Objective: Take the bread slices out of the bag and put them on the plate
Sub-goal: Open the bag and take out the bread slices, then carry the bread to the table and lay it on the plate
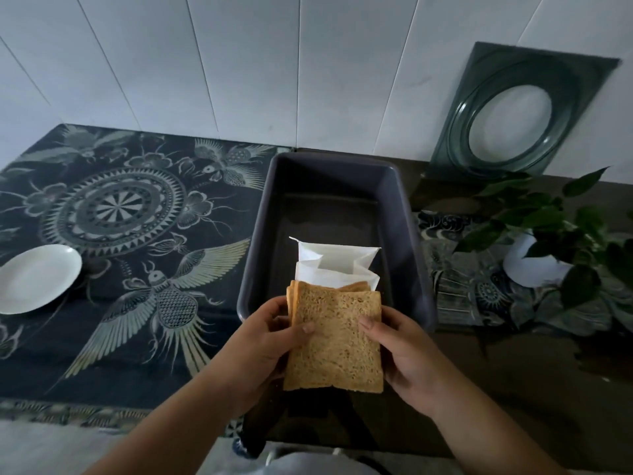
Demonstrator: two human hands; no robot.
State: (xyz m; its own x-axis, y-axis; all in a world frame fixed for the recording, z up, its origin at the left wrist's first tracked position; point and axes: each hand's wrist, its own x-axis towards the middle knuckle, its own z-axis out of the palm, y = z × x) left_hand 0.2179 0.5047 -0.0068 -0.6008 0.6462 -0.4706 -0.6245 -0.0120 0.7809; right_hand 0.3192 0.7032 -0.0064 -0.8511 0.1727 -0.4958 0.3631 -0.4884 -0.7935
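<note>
Bread slices (pixel 337 341) are brown, square, a small stack w/ porous crumb, edges a bit fanned at the top left. Both hands pinch it: left hand (pixel 263 341) w/ fingers (pixel 303 326) curled on the left edge, right hand (pixel 407 351) closed on the right edge. Stack sits over the near rim of the dark tub (pixel 407 214), just in front of the white bag (pixel 337 265) standing open inside. White plate (pixel 37 279) is well apart, far left on the patterned cloth (pixel 137 207) covering the worktop. Potted plant (pixel 548 234) at right.

Brown bread slices (pixel 337 341) stacked upright, just in front of the open white bag (pixel 337 265); the empty white plate (pixel 37 279) lies far left of the bag
</note>
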